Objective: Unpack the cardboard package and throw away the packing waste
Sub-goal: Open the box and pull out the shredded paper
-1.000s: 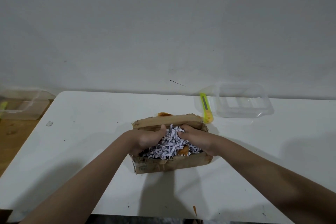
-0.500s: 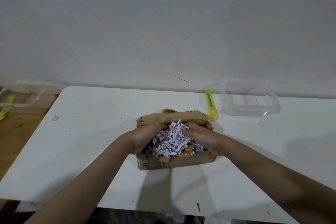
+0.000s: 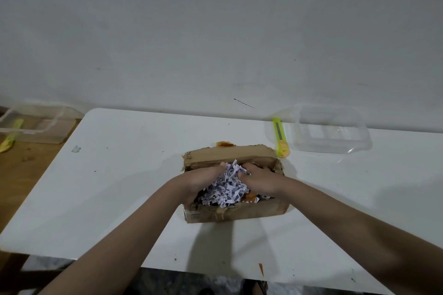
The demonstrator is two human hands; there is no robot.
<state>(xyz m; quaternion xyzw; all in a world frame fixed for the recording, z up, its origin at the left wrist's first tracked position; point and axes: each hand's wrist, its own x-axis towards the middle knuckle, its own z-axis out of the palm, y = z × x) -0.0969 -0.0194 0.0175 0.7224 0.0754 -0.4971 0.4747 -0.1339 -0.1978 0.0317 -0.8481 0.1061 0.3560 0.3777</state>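
On the white table (image 3: 119, 199), inside the cardboard box (image 3: 237, 214), the left hand (image 3: 200, 179) and right hand (image 3: 260, 181) grip shredded paper (image 3: 227, 187) between them.

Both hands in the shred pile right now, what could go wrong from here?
1. The left hand and right hand squeeze loose shredded paper; lifted, strips may scatter over the table.
2. An orange item half buried in the cardboard box might get scooped out with the waste.
3. The utility knife lies just behind the box; its blade state is unclear.
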